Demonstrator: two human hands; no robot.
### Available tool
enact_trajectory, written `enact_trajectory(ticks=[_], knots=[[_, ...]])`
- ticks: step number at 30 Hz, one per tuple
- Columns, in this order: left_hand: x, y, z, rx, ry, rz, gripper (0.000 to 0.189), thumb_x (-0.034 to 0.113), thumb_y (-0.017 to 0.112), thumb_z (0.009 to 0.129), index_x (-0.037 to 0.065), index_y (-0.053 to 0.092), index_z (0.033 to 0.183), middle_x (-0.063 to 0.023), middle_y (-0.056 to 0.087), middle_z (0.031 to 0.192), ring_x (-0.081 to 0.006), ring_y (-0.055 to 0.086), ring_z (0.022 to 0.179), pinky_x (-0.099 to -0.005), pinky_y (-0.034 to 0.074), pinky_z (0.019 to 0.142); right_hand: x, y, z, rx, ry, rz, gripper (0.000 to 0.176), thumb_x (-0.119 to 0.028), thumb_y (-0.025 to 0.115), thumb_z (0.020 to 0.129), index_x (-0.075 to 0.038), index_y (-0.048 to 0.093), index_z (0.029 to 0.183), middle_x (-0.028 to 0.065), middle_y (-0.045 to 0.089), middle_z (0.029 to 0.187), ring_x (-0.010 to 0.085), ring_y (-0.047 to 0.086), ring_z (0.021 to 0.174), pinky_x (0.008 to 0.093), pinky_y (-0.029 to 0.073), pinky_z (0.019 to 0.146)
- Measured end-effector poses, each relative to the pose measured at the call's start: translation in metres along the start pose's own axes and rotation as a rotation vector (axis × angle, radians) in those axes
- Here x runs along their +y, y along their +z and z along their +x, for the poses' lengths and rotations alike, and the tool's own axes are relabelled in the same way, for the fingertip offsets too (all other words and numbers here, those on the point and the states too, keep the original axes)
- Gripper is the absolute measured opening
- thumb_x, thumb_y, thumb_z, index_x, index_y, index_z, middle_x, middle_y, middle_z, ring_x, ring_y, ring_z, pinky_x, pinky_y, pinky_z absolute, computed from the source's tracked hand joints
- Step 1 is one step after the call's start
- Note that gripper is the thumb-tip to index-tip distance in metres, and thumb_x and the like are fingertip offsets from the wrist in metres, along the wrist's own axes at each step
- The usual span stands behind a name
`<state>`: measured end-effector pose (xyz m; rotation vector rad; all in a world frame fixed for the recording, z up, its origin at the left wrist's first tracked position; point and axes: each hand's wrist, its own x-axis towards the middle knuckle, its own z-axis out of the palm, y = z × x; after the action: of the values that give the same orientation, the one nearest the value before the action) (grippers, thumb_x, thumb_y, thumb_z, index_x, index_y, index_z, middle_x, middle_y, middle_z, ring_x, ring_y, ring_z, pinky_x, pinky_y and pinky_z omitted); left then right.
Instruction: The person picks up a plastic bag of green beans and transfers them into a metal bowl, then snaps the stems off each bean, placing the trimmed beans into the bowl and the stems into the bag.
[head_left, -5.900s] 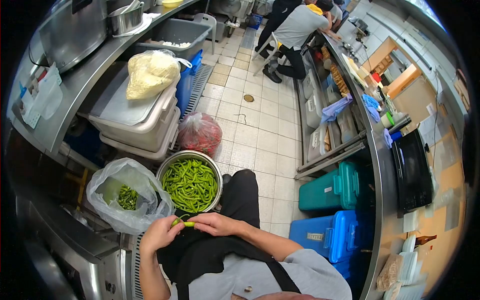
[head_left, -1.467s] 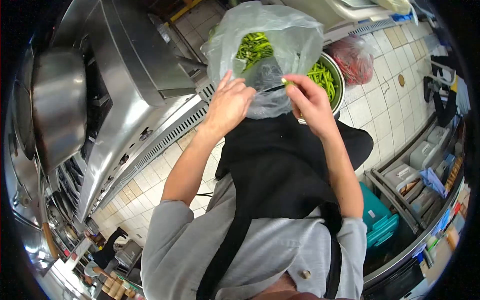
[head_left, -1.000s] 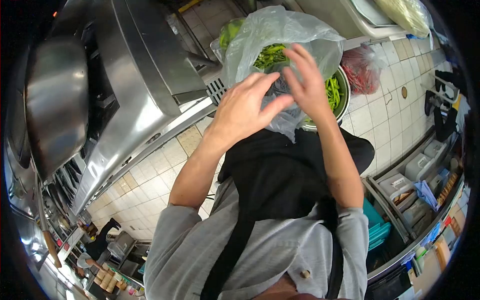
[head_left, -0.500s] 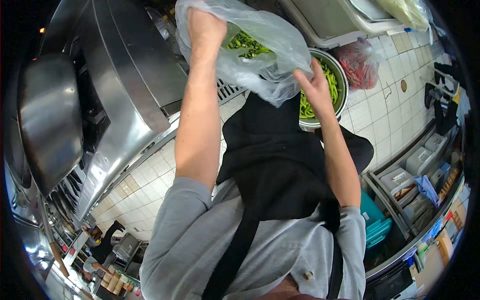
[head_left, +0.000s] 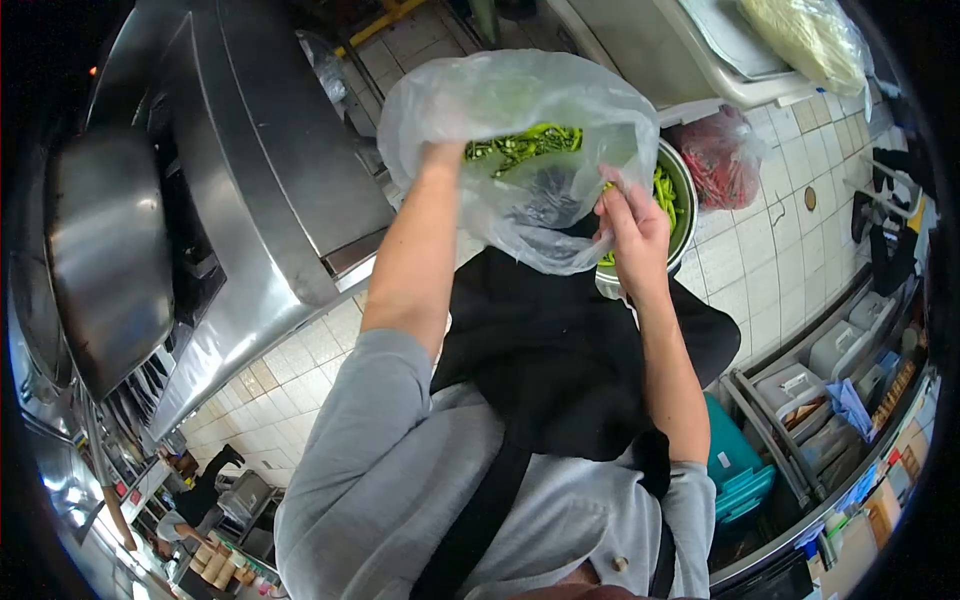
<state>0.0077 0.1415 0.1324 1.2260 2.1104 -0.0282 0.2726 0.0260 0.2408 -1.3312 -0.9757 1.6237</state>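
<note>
A large clear plastic bag (head_left: 570, 85) stands open in front of me, with green peppers (head_left: 525, 147) inside. My left hand (head_left: 437, 125) reaches into its left side; blur and cloudy plastic hide the fingers. At the bag's right rim, my right hand (head_left: 637, 218) is closed, thumb against fingers, and a small yellow-green piece of pepper (head_left: 607, 187) shows at the tips. Partly behind the bag and this hand sits a round metal bowl (head_left: 690, 200) holding long green peppers (head_left: 664, 196).
A bag of red peppers (head_left: 718, 165) lies on the tiled floor (head_left: 735, 255) beyond the bowl. Steel equipment (head_left: 290, 130) runs along the left. A pale bin (head_left: 650, 55) is at the top, and a rack with containers (head_left: 790, 385) at the right. Other people are farther off.
The bag's mouth has spread wider and faces me more. My left hand has gone from gripping the rim to inside the bag. My right hand has closed with a green piece at its fingertips.
</note>
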Motion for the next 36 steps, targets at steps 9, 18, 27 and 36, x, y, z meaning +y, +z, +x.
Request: enact_trajectory(ticks=[9, 18, 27, 36], knots=[[-0.02, -0.04, 0.038, -0.207, 0.037, 0.052, 0.041, 0.014, 0.063, 0.088, 0.007, 0.062, 0.128, -0.0166, 0.063, 0.13, -0.0298, 0.06, 0.119, -0.0398, 0.05, 0.096, -0.024, 0.01, 0.019, -0.037, -0.238, 0.13, 0.024, -0.015, 0.06, 0.098, -0.003, 0.067, 0.117, -0.0026, 0.063, 0.084, 0.0044, 0.053, 0.071, 0.0198, 0.041, 0.061], [0.005, -0.029, -0.003, -0.243, 0.091, -0.017, 0.041, 0.016, 0.064, 0.088, 0.007, 0.063, 0.127, -0.0155, 0.063, 0.128, -0.028, 0.061, 0.117, -0.0392, 0.051, 0.094, -0.052, 0.014, 0.023, -0.107, -0.203, 0.149, 0.028, -0.015, 0.058, 0.101, -0.002, 0.062, 0.125, -0.0027, 0.063, 0.084, 0.0028, 0.05, 0.063, 0.0174, 0.04, 0.057], [0.027, -0.025, 0.038, -0.23, 0.126, -0.099, 0.04, 0.017, 0.065, 0.088, 0.007, 0.063, 0.127, -0.0145, 0.064, 0.126, -0.0262, 0.061, 0.115, -0.0386, 0.052, 0.091, -0.054, -0.003, 0.012, -0.084, -0.143, 0.082, 0.021, -0.014, 0.056, 0.101, -0.002, 0.065, 0.115, -0.0021, 0.061, 0.081, 0.0034, 0.05, 0.063, 0.0186, 0.041, 0.058], [0.037, -0.022, 0.012, -0.226, 0.144, -0.206, 0.039, 0.018, 0.066, 0.088, 0.008, 0.064, 0.126, -0.0135, 0.065, 0.125, -0.0245, 0.062, 0.113, -0.038, 0.053, 0.089, -0.046, -0.012, 0.017, -0.054, -0.152, 0.028, 0.018, -0.017, 0.056, 0.101, -0.003, 0.064, 0.092, -0.0031, 0.057, 0.072, 0.0041, 0.05, 0.063, 0.02, 0.039, 0.058]])
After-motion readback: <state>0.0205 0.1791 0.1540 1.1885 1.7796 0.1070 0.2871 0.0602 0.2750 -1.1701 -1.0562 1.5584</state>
